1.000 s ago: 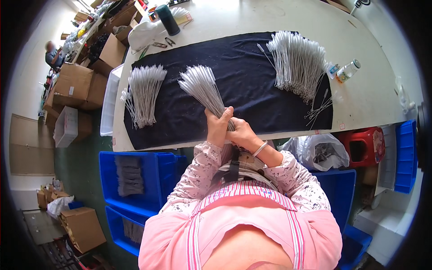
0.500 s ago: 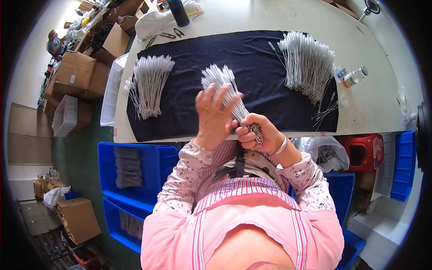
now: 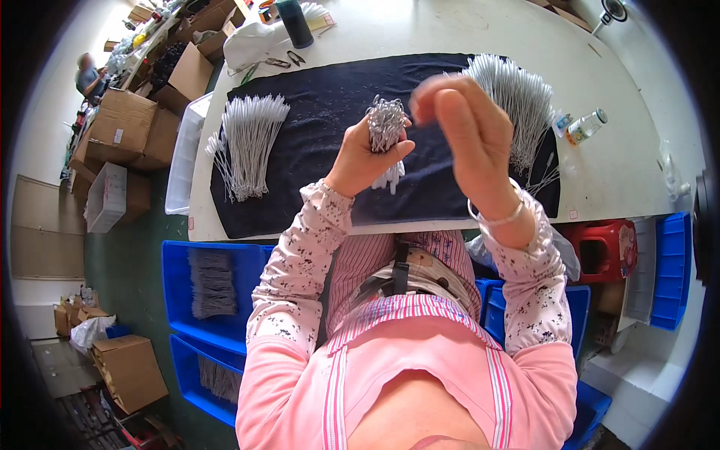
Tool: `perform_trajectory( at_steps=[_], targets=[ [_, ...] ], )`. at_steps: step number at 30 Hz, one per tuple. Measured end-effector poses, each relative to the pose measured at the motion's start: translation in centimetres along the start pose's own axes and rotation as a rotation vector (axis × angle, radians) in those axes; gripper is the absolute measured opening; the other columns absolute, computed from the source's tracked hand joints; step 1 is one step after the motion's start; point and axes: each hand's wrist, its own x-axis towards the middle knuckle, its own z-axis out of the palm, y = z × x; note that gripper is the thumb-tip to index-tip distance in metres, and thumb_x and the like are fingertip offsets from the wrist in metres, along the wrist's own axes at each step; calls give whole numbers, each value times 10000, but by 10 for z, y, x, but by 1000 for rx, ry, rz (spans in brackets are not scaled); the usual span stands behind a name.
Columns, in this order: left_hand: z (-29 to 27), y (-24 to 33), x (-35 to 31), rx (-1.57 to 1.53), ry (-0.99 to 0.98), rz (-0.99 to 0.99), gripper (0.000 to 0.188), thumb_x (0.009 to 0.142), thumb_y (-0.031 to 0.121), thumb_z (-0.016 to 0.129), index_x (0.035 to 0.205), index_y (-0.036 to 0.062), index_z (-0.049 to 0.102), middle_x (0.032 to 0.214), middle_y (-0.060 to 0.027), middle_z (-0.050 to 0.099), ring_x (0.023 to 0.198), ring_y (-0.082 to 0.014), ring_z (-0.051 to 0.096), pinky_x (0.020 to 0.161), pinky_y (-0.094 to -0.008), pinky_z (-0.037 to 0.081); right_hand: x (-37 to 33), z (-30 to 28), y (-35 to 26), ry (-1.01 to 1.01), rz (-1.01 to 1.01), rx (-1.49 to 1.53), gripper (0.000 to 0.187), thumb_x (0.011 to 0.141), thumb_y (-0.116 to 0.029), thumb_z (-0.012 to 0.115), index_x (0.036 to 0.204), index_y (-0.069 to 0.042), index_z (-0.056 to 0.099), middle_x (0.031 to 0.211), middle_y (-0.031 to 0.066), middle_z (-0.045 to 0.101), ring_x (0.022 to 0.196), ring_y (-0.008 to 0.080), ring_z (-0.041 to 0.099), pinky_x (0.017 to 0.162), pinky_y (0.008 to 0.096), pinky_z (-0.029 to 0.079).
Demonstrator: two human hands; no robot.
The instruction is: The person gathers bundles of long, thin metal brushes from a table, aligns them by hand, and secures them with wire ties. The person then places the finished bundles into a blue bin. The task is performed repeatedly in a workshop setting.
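Bundle of thin white sticks [image 3: 386,131] stands upright in the left hand [image 3: 366,156], tips up, lower ends poking out under the fist. Left fingers wrapped tight around the bundle's middle. Bundle sits above the dark cloth [image 3: 322,112], raised off it, just left of the right hand [image 3: 469,135]. Right hand open, fingers together and extended, palm toward the bundle, not touching it; bracelet at the wrist. On the cloth: a fanned pile of sticks to the left [image 3: 247,142], another pile to the right [image 3: 517,97]. White table [image 3: 622,172] beneath. Small clear bottle [image 3: 585,126] near the right pile. Blue bins [image 3: 214,289] below the table edge.
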Motion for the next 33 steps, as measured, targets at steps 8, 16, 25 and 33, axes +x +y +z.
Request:
perform_trajectory(
  at_steps=[8, 16, 25, 33],
  targets=[
    [-2, -36, 10, 302, 115, 252, 586, 797, 106, 720, 1300, 24, 430, 1277, -110, 491, 1176, -197, 482, 971, -329, 421, 38, 43, 66, -513, -596, -789, 389, 860, -390, 579, 1015, -44, 667, 1172, 100, 613, 1209, 251, 498, 1050, 390, 344],
    [-12, -38, 8, 66, 100, 209, 518, 872, 112, 637, 1325, 27, 399, 1333, -116, 440, 1254, -217, 423, 1020, -330, 382, 40, 49, 73, -624, -545, -795, 385, 904, -319, 538, 1042, 28, 633, 1098, 181, 636, 1140, 310, 557, 1055, 419, 361],
    [-23, -43, 14, 203, 95, 233, 471, 874, 106, 626, 1287, 13, 420, 1259, -117, 482, 1180, -209, 474, 986, -320, 412, 39, 54, 85, -558, -588, -819, 402, 899, -374, 528, 925, 12, 639, 988, 164, 648, 1032, 288, 602, 993, 402, 408],
    [-17, -5, 12, -96, 20, 74, 324, 785, 41, 719, 1067, 7, 562, 976, -39, 612, 853, -96, 586, 746, -236, 504, 27, 27, 66, -401, -282, -358, 362, 917, -308, 559, 1079, 7, 636, 1099, 144, 649, 1007, 227, 632, 939, 333, 456]
  ],
)
